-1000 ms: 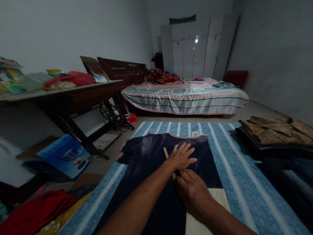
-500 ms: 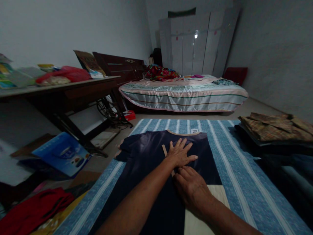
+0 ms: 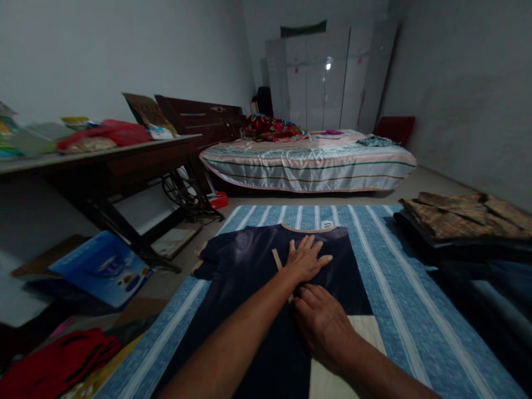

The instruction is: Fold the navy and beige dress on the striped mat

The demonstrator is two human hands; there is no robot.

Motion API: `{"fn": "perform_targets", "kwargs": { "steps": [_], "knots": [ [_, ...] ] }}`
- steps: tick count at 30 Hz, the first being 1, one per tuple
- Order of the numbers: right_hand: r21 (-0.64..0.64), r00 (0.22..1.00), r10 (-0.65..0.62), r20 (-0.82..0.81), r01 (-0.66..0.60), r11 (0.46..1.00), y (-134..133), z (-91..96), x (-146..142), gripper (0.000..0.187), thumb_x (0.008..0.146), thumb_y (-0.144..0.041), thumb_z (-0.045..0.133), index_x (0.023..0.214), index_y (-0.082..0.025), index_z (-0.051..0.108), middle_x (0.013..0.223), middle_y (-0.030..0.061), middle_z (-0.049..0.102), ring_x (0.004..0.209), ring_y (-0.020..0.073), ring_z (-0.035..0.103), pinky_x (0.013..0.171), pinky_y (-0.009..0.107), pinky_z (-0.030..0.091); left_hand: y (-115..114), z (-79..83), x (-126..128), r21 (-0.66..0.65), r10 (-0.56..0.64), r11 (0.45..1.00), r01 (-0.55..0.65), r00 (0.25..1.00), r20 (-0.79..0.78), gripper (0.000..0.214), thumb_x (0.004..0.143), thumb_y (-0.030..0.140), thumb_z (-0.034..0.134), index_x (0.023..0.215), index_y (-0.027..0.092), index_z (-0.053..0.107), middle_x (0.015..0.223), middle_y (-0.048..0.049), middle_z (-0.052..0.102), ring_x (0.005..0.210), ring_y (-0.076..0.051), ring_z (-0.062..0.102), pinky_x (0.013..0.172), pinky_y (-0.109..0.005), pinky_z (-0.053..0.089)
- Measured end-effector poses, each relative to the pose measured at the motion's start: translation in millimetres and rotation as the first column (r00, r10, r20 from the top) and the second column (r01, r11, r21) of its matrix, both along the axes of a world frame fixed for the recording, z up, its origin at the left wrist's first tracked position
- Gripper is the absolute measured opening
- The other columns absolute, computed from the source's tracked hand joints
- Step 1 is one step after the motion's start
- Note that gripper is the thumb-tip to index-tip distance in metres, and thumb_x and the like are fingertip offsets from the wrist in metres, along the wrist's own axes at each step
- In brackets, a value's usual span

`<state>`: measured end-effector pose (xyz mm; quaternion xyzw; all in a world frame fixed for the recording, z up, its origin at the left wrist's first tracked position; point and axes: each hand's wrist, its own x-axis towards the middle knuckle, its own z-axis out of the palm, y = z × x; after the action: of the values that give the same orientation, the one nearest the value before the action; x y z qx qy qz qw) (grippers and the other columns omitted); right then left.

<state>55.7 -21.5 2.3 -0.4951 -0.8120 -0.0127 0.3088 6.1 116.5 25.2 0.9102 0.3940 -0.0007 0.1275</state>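
Note:
A dark navy garment [image 3: 245,277] with a tan neckline lies flat on a blue striped cloth [image 3: 399,288]. My left hand [image 3: 306,259] rests flat on the garment's upper middle, fingers spread, over a tan strip [image 3: 277,258]. Just nearer me, my right hand [image 3: 322,321] presses palm down on the garment beside a pale cream patch [image 3: 366,327]; its fingers lie flat against the fabric. Neither hand holds anything.
Folded patterned cloth [image 3: 457,216] is stacked at the right. A dark table [image 3: 116,160] with clutter stands left, a blue box [image 3: 103,269] and red fabric [image 3: 58,363] below it. A bed [image 3: 307,160] and white wardrobe [image 3: 324,88] stand behind.
Both hands stay pressed on the garment in nearly the same place. The view has shifted slightly; nothing was picked up or let go.

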Motion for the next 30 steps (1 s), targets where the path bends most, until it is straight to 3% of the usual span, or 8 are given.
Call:
{"fn": "perform_targets", "kwargs": {
  "steps": [3, 20, 27, 30],
  "knots": [
    [0.008, 1.000, 0.012, -0.024, -0.012, 1.000, 0.0, 0.4, 0.5, 0.023, 0.085, -0.010, 0.048, 0.103, -0.019, 0.059, 0.096, 0.0089, 0.060, 0.096, 0.0231, 0.053, 0.085, 0.038, 0.044, 0.7, -3.0, 8.4, -0.014, -0.042, 0.999, 0.042, 0.999, 0.019, 0.069, 0.090, 0.064, 0.022, 0.143, 0.022, 0.028, 0.154, -0.0089, 0.015, 0.142, -0.025, 0.007, 0.112, -0.055, 0.005],
    [-0.057, 0.999, 0.037, -0.031, -0.039, 0.998, -0.8, 1.3, 0.2, 0.029, 0.086, -0.010, 0.047, 0.113, -0.016, 0.056, 0.105, 0.0097, 0.060, 0.099, 0.0239, 0.050, 0.087, 0.039, 0.042, 1.1, -8.2, 14.9, 0.000, -0.035, 0.999, 0.035, 0.998, -0.043, 0.068, 0.090, 0.063, 0.020, 0.145, 0.022, 0.024, 0.154, -0.0074, 0.013, 0.142, -0.026, 0.004, 0.111, -0.058, 0.005],
    [-0.005, 1.000, 0.010, -0.014, -0.010, 1.000, 0.2, -2.5, 0.0, 0.019, 0.086, -0.009, 0.048, 0.099, -0.016, 0.059, 0.097, 0.0090, 0.060, 0.097, 0.0234, 0.052, 0.087, 0.039, 0.042, 5.5, 0.2, 5.9, -0.031, -0.041, 0.999, 0.040, 0.998, -0.039, 0.069, 0.091, 0.063, 0.017, 0.145, 0.022, 0.022, 0.155, -0.0076, 0.012, 0.142, -0.023, 0.006, 0.112, -0.053, 0.009],
    [-0.019, 1.000, -0.008, 0.006, 0.008, 1.000, 0.0, -2.7, 0.1, 0.014, 0.086, -0.009, 0.048, 0.092, -0.016, 0.059, 0.091, 0.0084, 0.059, 0.096, 0.0235, 0.052, 0.087, 0.039, 0.042, 8.7, 4.2, -5.8, 0.014, -0.002, 1.000, 0.003, 0.998, -0.068, 0.069, 0.091, 0.062, 0.019, 0.145, 0.019, 0.024, 0.155, -0.0098, 0.010, 0.142, -0.023, 0.004, 0.112, -0.052, 0.008]
  ]
}}
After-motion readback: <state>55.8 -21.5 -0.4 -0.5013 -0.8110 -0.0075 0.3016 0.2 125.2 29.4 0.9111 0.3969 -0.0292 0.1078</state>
